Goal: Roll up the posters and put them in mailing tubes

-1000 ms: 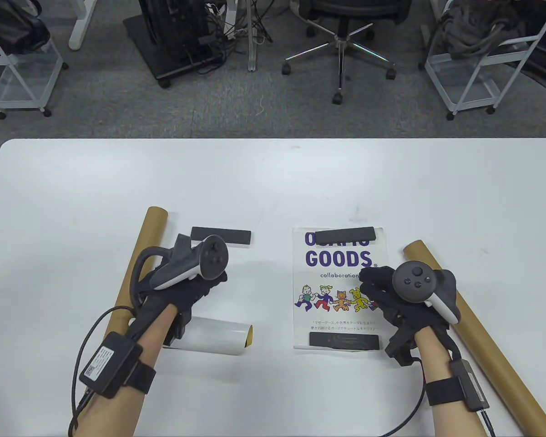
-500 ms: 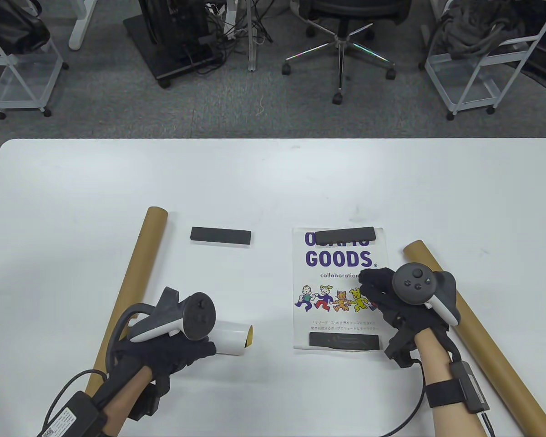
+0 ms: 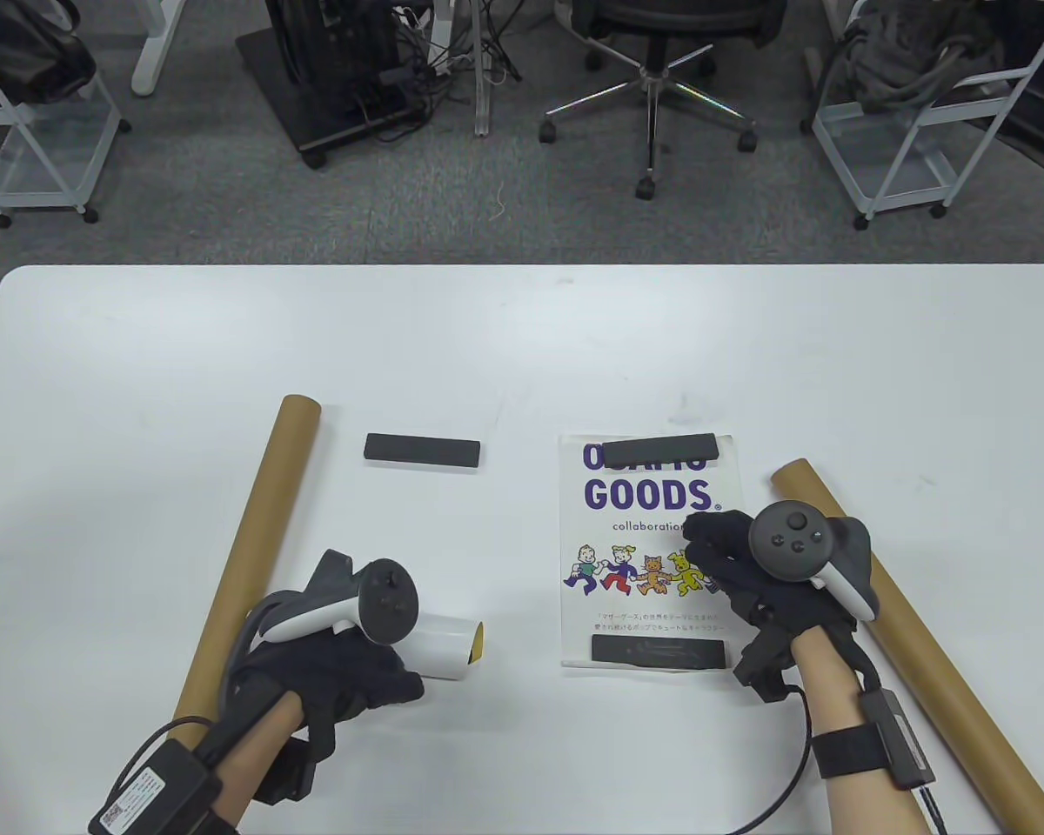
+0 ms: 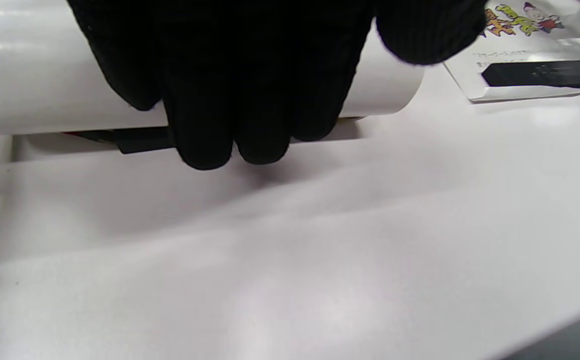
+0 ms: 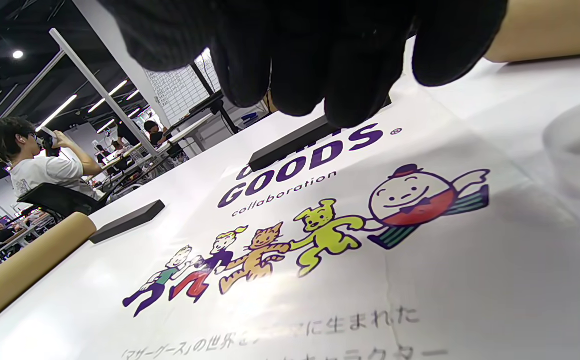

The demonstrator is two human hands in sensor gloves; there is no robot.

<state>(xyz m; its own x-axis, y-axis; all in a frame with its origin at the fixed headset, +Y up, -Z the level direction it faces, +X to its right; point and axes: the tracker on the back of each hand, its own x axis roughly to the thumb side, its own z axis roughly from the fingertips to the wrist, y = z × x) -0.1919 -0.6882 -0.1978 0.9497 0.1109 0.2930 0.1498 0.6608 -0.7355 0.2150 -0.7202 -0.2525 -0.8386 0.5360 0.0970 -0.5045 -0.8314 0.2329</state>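
L hand (image 3: 331, 670) has come back from up near the loose bar (image 3: 422, 450) a sec ago and now sits on the roll (image 3: 444, 645), fingers (image 4: 230, 100) curled over its top, clamping it to the table (image 3: 522, 348) just beside the L tube (image 3: 252, 557). So poster 1 looks rolled and in hand; next is prob feeding it into that tube. R hand (image 3: 748, 565) hasn't budged: fingers bent, hovering by the flat poster (image 3: 648, 496), holding nothing. Poster 2 lies flat under two bars, R tube (image 3: 913, 635) alongside. L wrist cam shows the wrap of the fingers, plus a dark bar (image 4: 140, 142) under the roll, which the table cam misses. R wrist cam shows a gap between fingertips (image 5: 349, 85) and the sheet.
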